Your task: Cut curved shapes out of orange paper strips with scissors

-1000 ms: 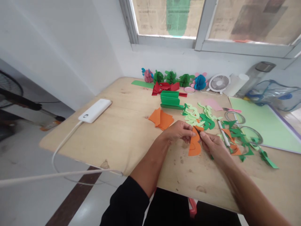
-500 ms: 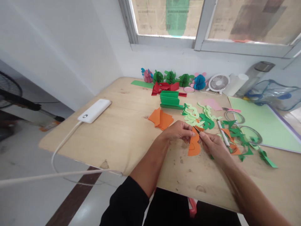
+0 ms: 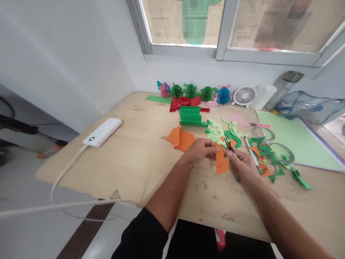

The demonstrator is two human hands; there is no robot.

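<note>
Above the wooden table, my left hand (image 3: 202,152) pinches an orange paper piece (image 3: 222,164) with a curved outline. My right hand (image 3: 242,163) is closed on a pair of scissors (image 3: 229,145), whose dark blades are parted and point up and left, just beside the paper's upper edge. A small orange offcut (image 3: 233,142) shows right behind the blades. Left of the hands lies a stack of orange paper (image 3: 183,139). Pale green curved cutouts (image 3: 215,130) lie behind my hands. The scissors' handles are mostly hidden in my right hand.
Green scraps (image 3: 272,154), a white pen (image 3: 250,150) and tape rings (image 3: 281,152) lie to the right. Folded green paper (image 3: 190,114) and red paper (image 3: 185,102) stand farther back. A white fan (image 3: 245,95) stands by the wall; a white power bank (image 3: 102,132) lies left.
The scissors' blades have opened and come away from the orange paper's upper part. A small orange offcut now shows apart from the piece. The view has shifted slightly.
</note>
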